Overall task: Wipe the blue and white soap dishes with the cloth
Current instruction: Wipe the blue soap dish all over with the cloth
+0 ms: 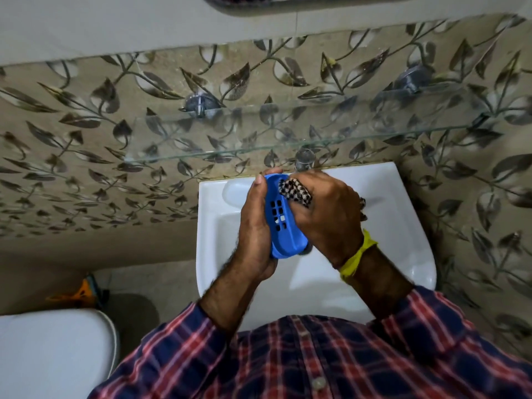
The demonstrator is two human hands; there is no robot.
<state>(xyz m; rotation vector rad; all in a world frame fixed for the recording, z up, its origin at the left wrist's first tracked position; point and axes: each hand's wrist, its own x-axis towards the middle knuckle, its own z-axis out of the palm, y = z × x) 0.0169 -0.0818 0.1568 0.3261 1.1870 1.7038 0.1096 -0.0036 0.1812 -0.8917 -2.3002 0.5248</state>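
A blue soap dish [283, 226] with square drain holes is held on edge above the white basin. My left hand [254, 226] grips it from the left side, fingers curled over its far end. My right hand [328, 217] is closed on a black-and-white checked cloth [295, 191] and presses it into the dish's upper inside. Most of the cloth is hidden in my right fist; a bit shows behind the hand. No white soap dish shows in this view.
The white washbasin [403, 226] is fixed to a leaf-patterned tiled wall, with a tap [305, 159] at its back. A glass shelf [288, 133] hangs above the basin. A white toilet lid [51, 349] is at lower left, an orange object [82, 292] behind it.
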